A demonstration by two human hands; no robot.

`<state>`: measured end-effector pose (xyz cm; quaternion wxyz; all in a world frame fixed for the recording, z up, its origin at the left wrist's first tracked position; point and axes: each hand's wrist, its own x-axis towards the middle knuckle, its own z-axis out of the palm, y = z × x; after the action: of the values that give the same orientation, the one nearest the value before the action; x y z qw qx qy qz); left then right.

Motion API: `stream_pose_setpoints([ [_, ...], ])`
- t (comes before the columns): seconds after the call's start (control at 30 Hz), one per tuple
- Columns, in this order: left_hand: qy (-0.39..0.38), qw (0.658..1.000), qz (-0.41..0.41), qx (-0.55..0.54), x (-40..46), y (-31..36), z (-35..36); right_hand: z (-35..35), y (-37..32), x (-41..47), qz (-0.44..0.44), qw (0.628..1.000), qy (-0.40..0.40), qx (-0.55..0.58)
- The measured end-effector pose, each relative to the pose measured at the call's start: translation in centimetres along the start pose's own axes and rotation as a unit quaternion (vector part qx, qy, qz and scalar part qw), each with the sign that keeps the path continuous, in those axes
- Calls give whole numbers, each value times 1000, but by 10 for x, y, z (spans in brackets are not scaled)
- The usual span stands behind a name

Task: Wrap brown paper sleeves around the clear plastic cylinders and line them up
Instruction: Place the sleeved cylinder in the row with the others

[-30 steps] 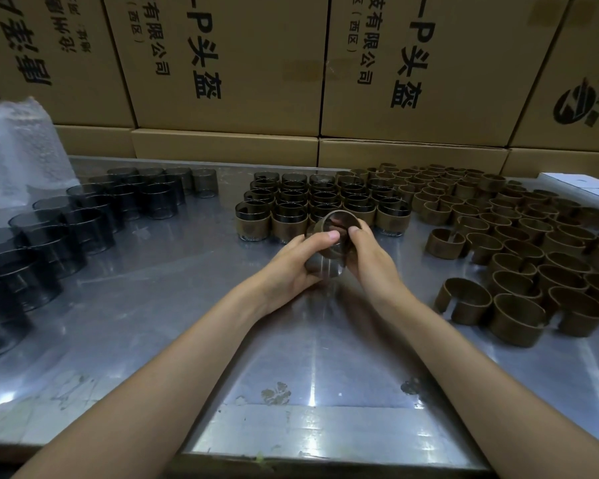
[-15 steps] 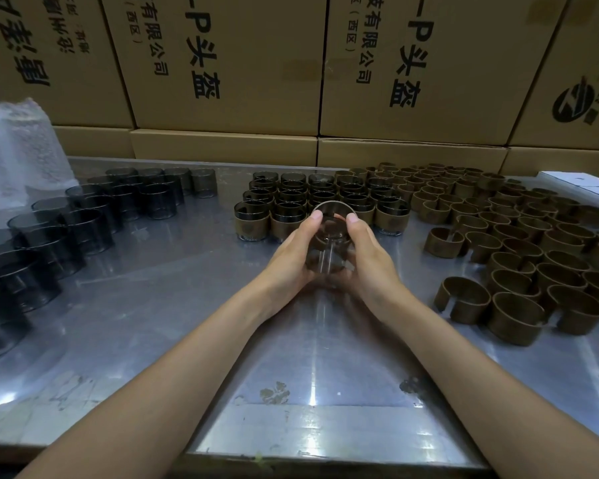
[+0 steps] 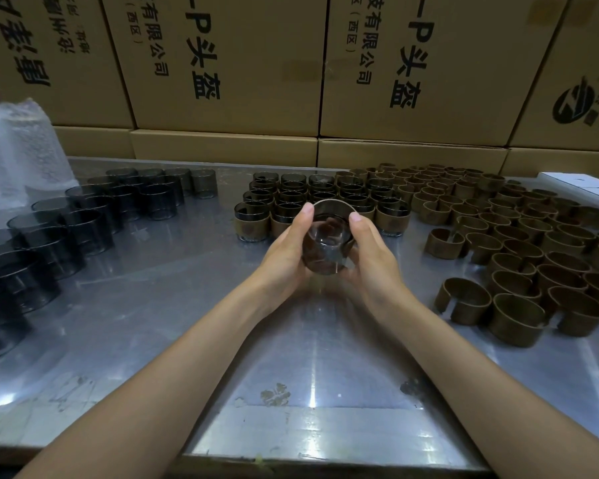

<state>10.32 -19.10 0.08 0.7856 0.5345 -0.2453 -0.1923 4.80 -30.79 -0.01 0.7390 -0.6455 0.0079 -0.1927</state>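
Both hands hold one clear plastic cylinder (image 3: pixel 327 245) tilted toward me above the metal table (image 3: pixel 173 299). A brown paper sleeve (image 3: pixel 334 203) shows around its far end. My left hand (image 3: pixel 286 250) cups its left side with the thumb up at the sleeve; my right hand (image 3: pixel 372 254) cups the right side the same way. Just behind stand rows of sleeved cylinders (image 3: pixel 325 198). Bare dark-tinted cylinders (image 3: pixel 70 223) sit in rows at the left. Loose brown sleeves (image 3: pixel 519 243) cover the right.
Stacked cardboard boxes (image 3: pixel 229 63) form a wall along the table's far edge. A clear plastic bag (image 3: pixel 11 157) bulges at the far left. A white box (image 3: pixel 581 184) lies at the far right. The table's near edge (image 3: pixel 325 461) runs below my forearms.
The cylinder has been turned in my hands and the sleeve worked along it; my thumbs shifted from over its end to either side of the sleeve. Hands stay in the same spot.
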Motion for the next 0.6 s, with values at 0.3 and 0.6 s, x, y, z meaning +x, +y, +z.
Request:
stream_pose_setpoints([
  [0.3,37,999,-8,-20,-3,7,5,4,-2,2,83,990,-15,111],
  [0.6,16,999,-7,50,-9,21,-2,-28,-29,3,284,940,-175,68],
])
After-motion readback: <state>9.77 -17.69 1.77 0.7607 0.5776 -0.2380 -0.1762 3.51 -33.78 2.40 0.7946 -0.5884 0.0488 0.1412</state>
